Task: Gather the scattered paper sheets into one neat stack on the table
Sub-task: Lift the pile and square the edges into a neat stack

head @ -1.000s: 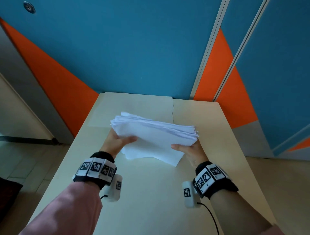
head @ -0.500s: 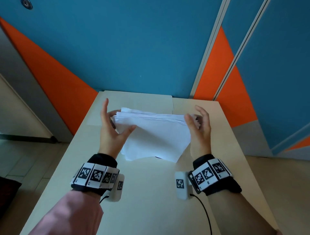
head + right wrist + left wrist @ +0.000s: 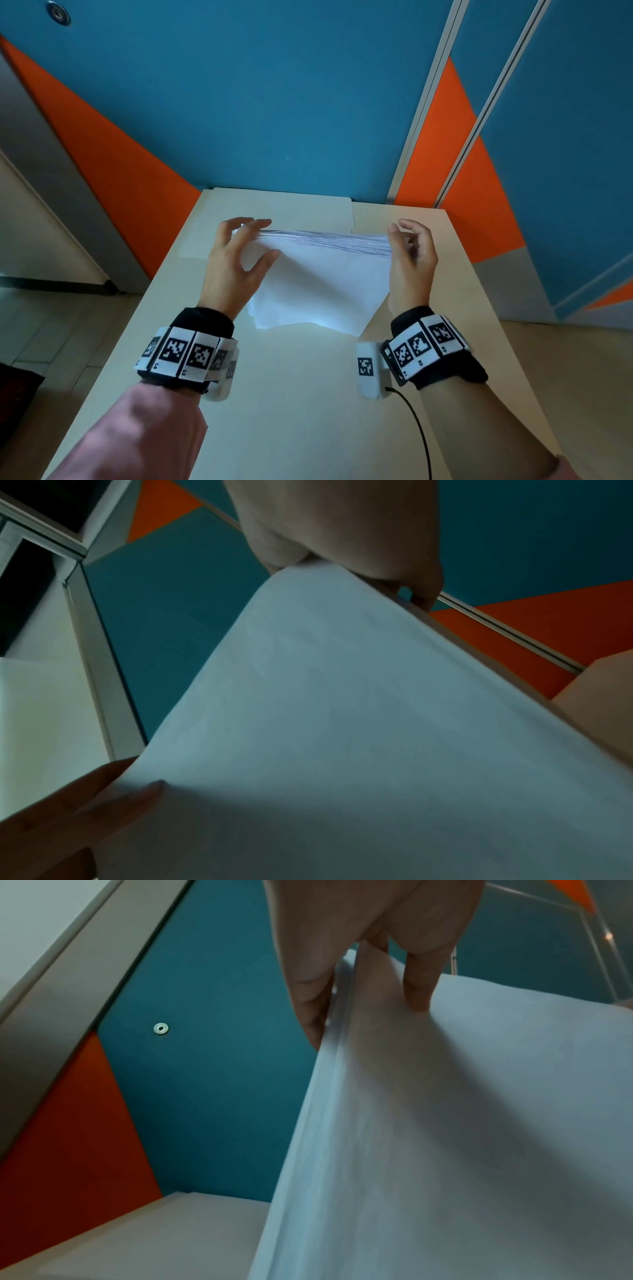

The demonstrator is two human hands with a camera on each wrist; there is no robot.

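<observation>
A stack of white paper sheets (image 3: 318, 284) stands tilted on its lower edge on the beige table (image 3: 291, 404), its top edge fanned slightly. My left hand (image 3: 234, 263) holds the stack's left side, thumb on the front face and fingers curled over the top corner. My right hand (image 3: 411, 263) holds the right side, thumb at the front edge and fingers curled behind. In the left wrist view the fingers (image 3: 315, 1001) lie behind the paper sheets (image 3: 445, 1123). The right wrist view shows the paper sheets (image 3: 342, 723) filling the frame under my right hand (image 3: 342, 534).
The table is narrow, with a seam across its far part (image 3: 352, 219). A blue and orange wall (image 3: 274, 102) stands right behind it. Floor drops away on the left (image 3: 68, 342) and right. A black cable (image 3: 421, 435) trails from the right wrist.
The stack, lifted flat on both palms a second ago, now stands on its lower edge. Both hands have moved up to its sides and their fingers have curled round it.
</observation>
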